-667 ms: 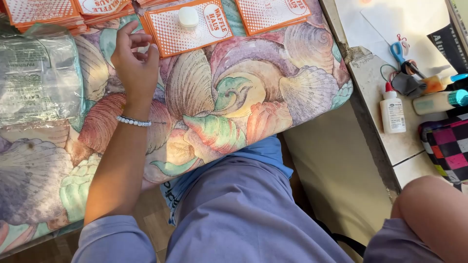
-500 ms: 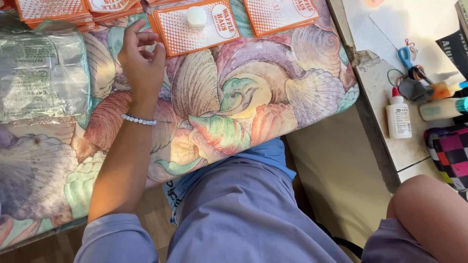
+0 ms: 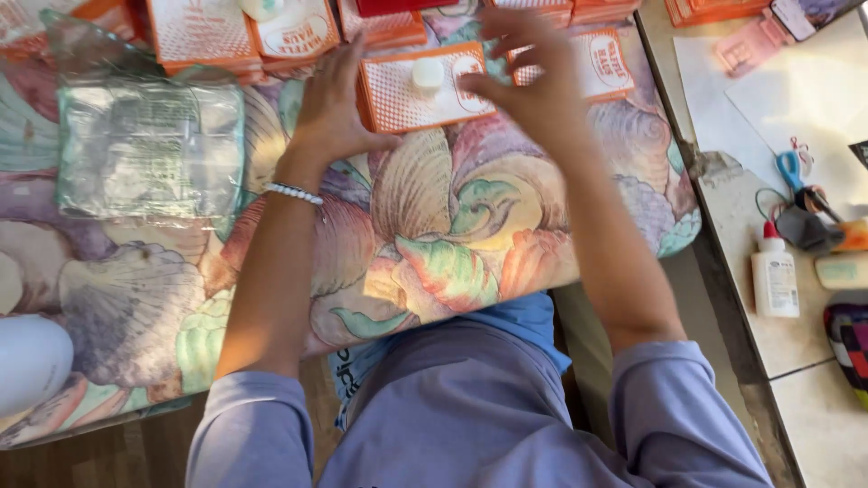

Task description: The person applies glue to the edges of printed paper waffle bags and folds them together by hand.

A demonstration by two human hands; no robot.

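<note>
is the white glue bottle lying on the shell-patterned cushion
No, the white glue bottle stands on the tiled counter to the right, apart from the shell-patterned cushion.

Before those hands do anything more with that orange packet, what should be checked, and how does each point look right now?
1. Left hand at the orange packet: ok, its fingers reach the packet's left edge.
2. Right hand in place: ok, it arches over the packet's right end.
3. Firm grip: cannot tell, the fingertips hide the contact.
4. White round piece seated on the packet: ok, it sits on top.
5. Packet lies flat on the shell-patterned cloth: ok.
6. Glue bottle clear of the arms: ok, it stands on the side counter.
</note>
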